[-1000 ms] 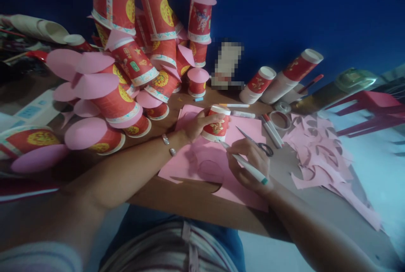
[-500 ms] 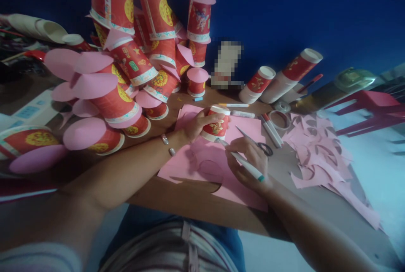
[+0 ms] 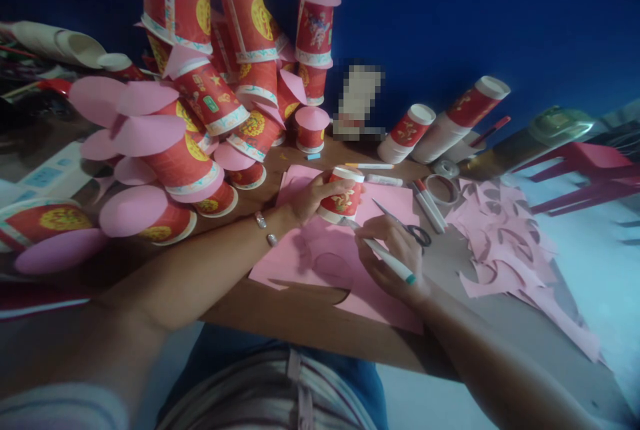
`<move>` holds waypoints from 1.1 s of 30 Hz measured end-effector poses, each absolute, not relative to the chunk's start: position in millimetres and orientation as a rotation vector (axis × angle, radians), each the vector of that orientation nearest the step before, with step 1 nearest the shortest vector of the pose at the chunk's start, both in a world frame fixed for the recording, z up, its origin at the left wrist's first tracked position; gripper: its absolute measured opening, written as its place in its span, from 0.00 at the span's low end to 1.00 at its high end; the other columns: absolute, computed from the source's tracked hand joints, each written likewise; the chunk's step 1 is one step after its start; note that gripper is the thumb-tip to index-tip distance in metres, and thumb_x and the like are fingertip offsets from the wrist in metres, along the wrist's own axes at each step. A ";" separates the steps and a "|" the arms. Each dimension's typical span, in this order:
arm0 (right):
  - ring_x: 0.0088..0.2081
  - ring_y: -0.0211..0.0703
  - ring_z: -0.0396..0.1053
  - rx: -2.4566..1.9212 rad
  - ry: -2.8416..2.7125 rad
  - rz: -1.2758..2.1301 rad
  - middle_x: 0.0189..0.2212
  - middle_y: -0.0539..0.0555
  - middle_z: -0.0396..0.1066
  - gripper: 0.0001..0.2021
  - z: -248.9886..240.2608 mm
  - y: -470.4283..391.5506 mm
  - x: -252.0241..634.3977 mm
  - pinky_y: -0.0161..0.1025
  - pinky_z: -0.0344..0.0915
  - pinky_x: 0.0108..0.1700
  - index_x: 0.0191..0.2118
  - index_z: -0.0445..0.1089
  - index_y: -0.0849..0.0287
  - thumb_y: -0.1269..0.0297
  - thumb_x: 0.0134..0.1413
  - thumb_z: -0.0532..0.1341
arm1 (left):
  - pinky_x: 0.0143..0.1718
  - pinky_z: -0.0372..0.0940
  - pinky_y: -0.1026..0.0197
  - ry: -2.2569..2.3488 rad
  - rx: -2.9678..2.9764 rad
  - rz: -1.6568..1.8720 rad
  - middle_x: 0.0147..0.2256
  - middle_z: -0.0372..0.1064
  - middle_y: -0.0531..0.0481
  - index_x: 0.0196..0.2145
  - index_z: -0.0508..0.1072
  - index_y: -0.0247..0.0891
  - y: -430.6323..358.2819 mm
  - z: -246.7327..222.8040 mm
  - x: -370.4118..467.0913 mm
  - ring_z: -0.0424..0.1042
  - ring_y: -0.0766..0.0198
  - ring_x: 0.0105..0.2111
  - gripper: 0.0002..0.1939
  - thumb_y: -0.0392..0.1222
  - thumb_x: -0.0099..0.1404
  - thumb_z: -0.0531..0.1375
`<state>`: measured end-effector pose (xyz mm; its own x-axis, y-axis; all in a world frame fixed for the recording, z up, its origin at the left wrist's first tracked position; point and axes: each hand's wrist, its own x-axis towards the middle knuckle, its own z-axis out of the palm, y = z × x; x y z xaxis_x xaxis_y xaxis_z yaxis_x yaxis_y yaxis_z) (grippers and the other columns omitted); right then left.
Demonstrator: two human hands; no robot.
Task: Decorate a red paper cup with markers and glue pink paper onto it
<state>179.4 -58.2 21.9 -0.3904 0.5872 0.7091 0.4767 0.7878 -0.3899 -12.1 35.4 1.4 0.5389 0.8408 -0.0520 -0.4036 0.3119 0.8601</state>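
One cup point(image 3: 338, 205), inside hidden, is clasped by the left hand's point(image 3: 311, 199) fingers; right hand's point(image 3: 393, 241) fingers pinch a pen point(image 3: 390, 261); paper point(image 3: 363, 297) stops short of the table's point(image 3: 300, 310) edge.

A striped top point(image 3: 250, 403) with a pale sleeve point(image 3: 65, 407), blue trousers point(image 3: 369, 387) and a silvery bracelet point(image 3: 261, 220) are worn.

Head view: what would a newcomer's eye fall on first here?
Probably the crowd of red cups with pink paper cones, massed on the left against a dark blue wall. Next, at centre, the left hand holds a smaller red cup over pink sheets, the right hand a marker. Pink scraps heap at right.
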 end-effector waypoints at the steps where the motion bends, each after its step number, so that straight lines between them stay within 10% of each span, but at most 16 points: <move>1: 0.36 0.42 0.77 -0.795 -2.056 0.149 0.35 0.52 0.76 0.10 21.5 -58.0 179.4 0.38 0.76 0.37 0.47 0.70 0.54 0.77 0.67 0.62 | 0.39 0.75 0.56 0.558 0.929 0.877 0.46 0.82 0.39 0.50 0.75 0.35 35.4 1.3 -12.3 0.83 0.52 0.42 0.29 0.56 0.58 0.73; 33: 0.36 0.43 0.78 -0.753 -2.068 0.249 0.36 0.54 0.76 0.10 19.5 -60.6 180.7 0.40 0.77 0.37 0.49 0.72 0.55 0.76 0.66 0.61 | 0.44 0.73 0.53 0.526 0.820 0.928 0.47 0.83 0.39 0.53 0.77 0.36 36.0 2.0 -11.7 0.82 0.52 0.44 0.30 0.55 0.60 0.72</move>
